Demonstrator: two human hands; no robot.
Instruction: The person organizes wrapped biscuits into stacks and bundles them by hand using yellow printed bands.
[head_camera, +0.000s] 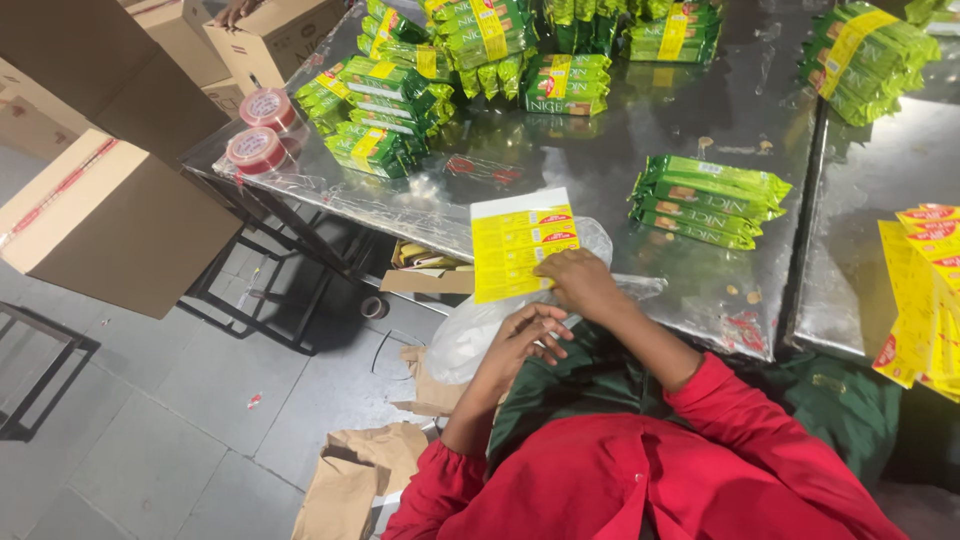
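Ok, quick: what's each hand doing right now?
Left hand: fingers curled at the clear plastic bag; grip cannot be told.
Right hand: closed on the yellow label sheet.

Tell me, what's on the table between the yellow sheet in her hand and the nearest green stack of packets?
Nothing: in the head view, only bare shiny table separates the yellow sheet, held by the right hand, from the green stack.

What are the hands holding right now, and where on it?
The right hand presses the flat yellow printed sheet at its lower right edge. The left hand seems empty, near clear plastic.
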